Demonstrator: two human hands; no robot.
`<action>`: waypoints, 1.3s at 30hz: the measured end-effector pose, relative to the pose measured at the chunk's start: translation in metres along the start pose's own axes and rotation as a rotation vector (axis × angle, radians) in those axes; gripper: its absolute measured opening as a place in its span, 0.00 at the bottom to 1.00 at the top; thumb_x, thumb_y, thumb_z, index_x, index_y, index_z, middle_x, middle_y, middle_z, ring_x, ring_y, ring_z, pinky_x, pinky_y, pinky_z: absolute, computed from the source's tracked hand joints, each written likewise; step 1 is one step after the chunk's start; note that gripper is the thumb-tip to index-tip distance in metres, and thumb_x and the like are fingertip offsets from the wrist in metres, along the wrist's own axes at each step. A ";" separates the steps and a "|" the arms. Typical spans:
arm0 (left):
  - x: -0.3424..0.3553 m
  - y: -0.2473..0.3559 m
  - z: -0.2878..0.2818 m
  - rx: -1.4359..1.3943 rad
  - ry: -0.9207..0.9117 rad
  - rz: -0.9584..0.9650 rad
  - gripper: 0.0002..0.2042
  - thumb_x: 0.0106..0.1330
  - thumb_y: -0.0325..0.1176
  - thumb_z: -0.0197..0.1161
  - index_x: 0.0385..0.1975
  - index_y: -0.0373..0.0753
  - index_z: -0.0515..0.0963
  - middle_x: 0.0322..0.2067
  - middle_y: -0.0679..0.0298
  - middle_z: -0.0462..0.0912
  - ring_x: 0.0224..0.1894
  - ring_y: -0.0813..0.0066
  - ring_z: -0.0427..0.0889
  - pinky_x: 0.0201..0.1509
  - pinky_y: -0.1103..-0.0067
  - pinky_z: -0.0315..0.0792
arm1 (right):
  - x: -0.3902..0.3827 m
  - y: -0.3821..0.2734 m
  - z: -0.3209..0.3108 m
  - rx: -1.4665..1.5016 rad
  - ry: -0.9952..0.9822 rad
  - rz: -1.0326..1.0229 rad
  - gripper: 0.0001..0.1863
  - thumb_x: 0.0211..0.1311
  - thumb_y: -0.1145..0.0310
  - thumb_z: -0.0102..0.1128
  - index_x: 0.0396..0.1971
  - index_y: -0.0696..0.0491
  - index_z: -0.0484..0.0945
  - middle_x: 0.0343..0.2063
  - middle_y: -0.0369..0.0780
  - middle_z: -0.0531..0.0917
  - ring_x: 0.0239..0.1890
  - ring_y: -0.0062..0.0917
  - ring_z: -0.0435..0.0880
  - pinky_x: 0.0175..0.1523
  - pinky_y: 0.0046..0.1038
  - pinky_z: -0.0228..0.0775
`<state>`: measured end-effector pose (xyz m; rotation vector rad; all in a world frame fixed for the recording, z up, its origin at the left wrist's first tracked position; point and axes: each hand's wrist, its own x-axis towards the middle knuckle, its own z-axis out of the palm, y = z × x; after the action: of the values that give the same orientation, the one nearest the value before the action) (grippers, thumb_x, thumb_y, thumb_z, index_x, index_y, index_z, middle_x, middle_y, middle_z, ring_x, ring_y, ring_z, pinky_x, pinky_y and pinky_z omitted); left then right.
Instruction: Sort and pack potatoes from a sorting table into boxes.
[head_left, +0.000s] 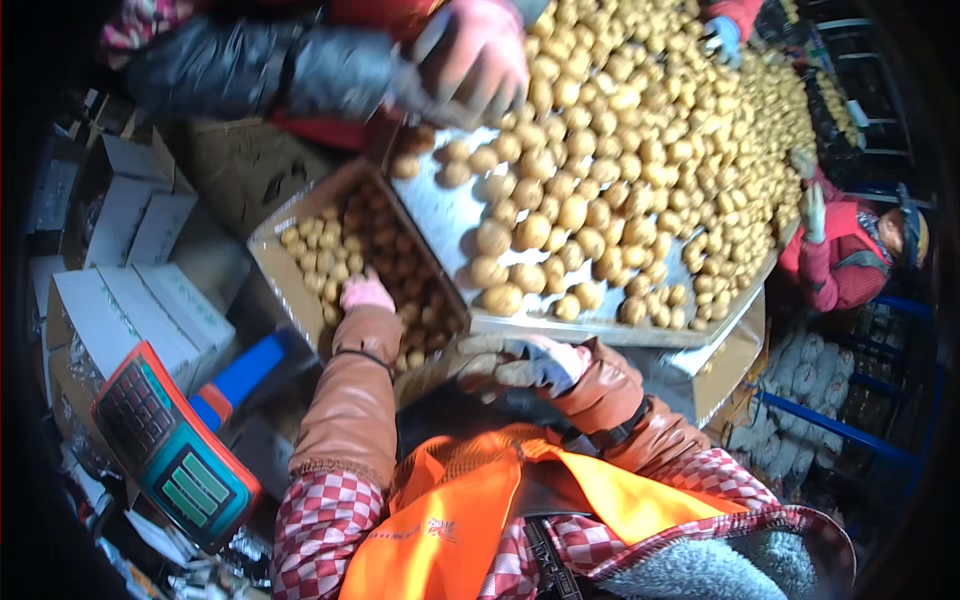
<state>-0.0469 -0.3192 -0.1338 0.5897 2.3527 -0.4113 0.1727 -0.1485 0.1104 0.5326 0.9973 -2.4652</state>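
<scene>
A heap of small yellow-brown potatoes (pixel 640 130) covers the slanted metal surface (pixel 440 215) from its upper right down to its lower lip, thinning to scattered single ones near the bare patch at the left. Just below that left edge sits an open cardboard box (pixel 268 262), partly filled with the same round, dull-skinned potatoes. The left hand (pixel 366 293), in a pink glove, reaches down into the box among them; its grip is hidden from here, so I cannot tell whether it is spread or closed. The right hand (pixel 545 362), in a pale glove, rests curled and pressed together near the surface's lower lip, with nothing visibly held. A co-worker's gloved hand (pixel 470 55) hovers over the heap at the top. White cartons (pixel 130 300) and a red-edged weighing scale (pixel 175 450) crowd the left side.
</scene>
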 end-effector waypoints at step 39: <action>-0.020 -0.012 -0.026 -0.661 0.269 -0.205 0.29 0.56 0.40 0.69 0.60 0.50 0.69 0.52 0.52 0.79 0.55 0.53 0.80 0.58 0.63 0.74 | 0.094 -0.079 -0.032 -1.739 0.830 -1.012 0.33 0.46 0.75 0.67 0.58 0.47 0.75 0.58 0.44 0.77 0.63 0.50 0.69 0.68 0.46 0.61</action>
<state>-0.0532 -0.3242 -0.1001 0.0903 2.6064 0.3831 0.0595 -0.0967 0.0862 0.3403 3.5711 -0.6833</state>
